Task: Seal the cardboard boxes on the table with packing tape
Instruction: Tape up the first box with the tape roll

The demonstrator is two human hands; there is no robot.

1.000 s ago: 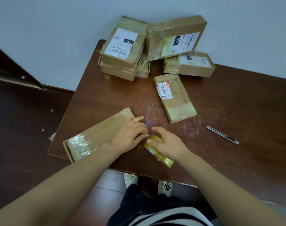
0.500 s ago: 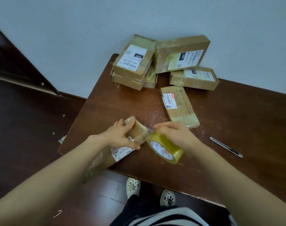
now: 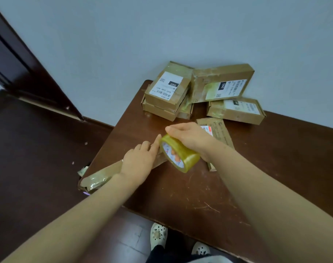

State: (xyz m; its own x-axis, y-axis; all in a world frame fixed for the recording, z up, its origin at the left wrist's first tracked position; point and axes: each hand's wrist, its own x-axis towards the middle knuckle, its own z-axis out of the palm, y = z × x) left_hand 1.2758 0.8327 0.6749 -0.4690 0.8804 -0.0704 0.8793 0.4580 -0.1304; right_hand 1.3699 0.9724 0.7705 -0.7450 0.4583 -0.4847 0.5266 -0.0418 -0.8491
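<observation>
A long flat cardboard box (image 3: 103,173) lies at the table's left front corner, its near end wrapped in shiny tape. My left hand (image 3: 141,161) presses flat on its far end, fingers straight, index finger pointing up toward the roll. My right hand (image 3: 190,136) grips a yellowish roll of packing tape (image 3: 179,153) from above, held tilted just right of the left hand, over the box's far end.
Several taped boxes with labels are piled at the back against the wall, such as one at the left (image 3: 167,90) and one at the right (image 3: 235,110). Another box (image 3: 218,131) lies partly under my right forearm. The brown table (image 3: 199,196) is scratched.
The box has been laid flat again under my left hand. My right hand lifted the tape roll higher and further back. The camera tilted up; the knife is out of view.
</observation>
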